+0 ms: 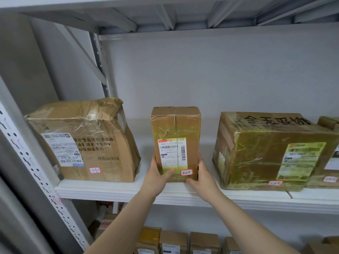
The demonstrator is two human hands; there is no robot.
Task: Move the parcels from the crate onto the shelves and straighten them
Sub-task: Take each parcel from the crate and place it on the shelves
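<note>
The left hand [157,177] and the right hand [201,177] are closed around the lower corners of a small parcel [176,129], with the thumbs laid on its labelled front. The parcel is stood upright at centre frame on the white shelf [183,196], near its front edge. A red-bordered sticker [186,172] at its base seems to be marked 3-23. A crumpled box [82,140] is set apart at left, a taped box [266,153] at right. More parcels [173,241] are lined up at bottom of frame.
</note>
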